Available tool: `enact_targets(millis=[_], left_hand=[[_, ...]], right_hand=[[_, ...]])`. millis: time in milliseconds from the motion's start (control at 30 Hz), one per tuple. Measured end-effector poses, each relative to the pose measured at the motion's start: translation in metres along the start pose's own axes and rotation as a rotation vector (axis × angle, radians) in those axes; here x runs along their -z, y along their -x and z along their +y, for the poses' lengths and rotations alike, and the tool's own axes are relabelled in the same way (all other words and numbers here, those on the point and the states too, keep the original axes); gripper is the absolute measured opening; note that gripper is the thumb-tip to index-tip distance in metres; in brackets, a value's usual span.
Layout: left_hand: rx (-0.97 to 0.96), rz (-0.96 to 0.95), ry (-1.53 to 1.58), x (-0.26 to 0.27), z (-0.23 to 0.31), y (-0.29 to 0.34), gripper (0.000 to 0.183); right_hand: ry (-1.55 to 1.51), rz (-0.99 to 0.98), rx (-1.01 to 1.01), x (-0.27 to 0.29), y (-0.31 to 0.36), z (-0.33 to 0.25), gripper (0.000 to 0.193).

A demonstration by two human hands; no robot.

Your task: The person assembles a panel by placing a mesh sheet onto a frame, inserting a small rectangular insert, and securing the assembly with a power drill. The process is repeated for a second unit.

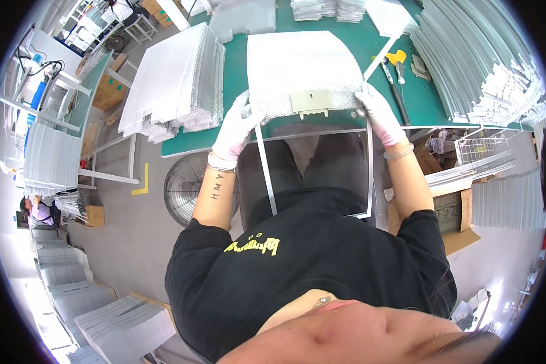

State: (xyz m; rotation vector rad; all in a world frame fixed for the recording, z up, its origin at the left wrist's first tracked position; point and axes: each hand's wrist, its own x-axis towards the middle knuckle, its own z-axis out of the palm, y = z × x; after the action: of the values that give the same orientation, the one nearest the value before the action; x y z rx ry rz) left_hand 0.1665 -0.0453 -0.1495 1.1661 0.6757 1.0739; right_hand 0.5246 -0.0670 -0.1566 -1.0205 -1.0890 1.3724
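My left hand [238, 124], in a white glove, has its fingers curled round the left bar of a thin white frame [265, 167]. Opposite it, my gloved right hand [379, 115] closes on the frame's right bar. The frame's near part hangs past the table edge over my lap. Between my hands, a white mesh sheet [303, 64] lies on the green table. At the sheet's near edge sits a pale beige plastic piece [311, 103] with small tabs. My fingertips are partly hidden by the gloves and the sheet's edge.
Stacked white mesh sheets [170, 79] stand left on the green table [236, 67]. A black-handled hammer [396, 91] and a yellow-handled tool [397, 57] lie right, near long white strips [467, 54]. A floor fan [194, 188] stands below left; an open carton [458, 221] is lower right.
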Motion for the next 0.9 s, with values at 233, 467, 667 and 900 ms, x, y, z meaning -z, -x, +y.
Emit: enact_targets(millis=[233,467,667,900], left_hand=[[-0.271,0.335,-0.339,-0.056,0.033,0.018,0.065],[-0.432,0.501,-0.606,-0.061,0.051,0.058,0.038],[-0.504,0.510,-0.112,-0.049,0.064,0.084,0.028],[-0.601,0.332,-0.364,-0.006,0.111,0.015,0.042]], right_hand=[[0.031,0.110,0.152,-0.011,0.021,-0.024,0.036],[0.017,0.104,0.154,-0.024,0.042,-0.028,0.032],[-0.043,0.042,0.376,-0.082,0.045,-0.068,0.043],[0.100,0.144,0.644,-0.094,-0.010,-0.132,0.014]])
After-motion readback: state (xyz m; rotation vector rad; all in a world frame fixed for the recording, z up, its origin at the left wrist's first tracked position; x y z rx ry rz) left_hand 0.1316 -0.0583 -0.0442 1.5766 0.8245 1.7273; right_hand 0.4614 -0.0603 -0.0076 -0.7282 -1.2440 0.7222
